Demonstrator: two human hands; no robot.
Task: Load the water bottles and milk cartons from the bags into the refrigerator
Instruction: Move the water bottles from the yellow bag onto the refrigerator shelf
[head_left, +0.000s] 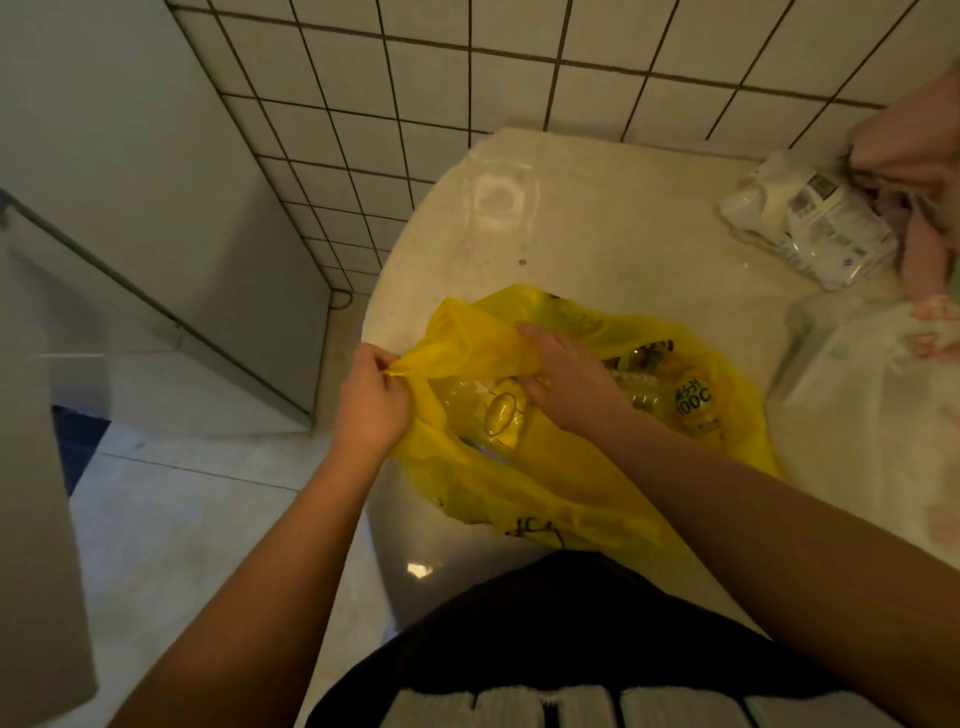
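Several bottles (696, 405) lie in the yellow bag (519, 493), centre frame on the counter (597, 234). They look like slick plastic, probably heavy, so I'd grab one round the waist. My left hand (371, 402) pinches the flimsy bag handle. My right hand (566, 379) dips inside, fingers curled, but I can't tell whether it's gripping anything.

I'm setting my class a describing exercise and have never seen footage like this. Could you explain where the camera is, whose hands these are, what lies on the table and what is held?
There is no machine: a person wears a camera on the head, looking down at their own arms. The left hand pinches a handle of the yellow bag with its fingers; the right hand grips the bag's rim, holding it open. Inside are bottles, one with a yellow label. The bag lies on a pale rounded table. Farther right lie a wrapped pack of clear bottles and a white bag.
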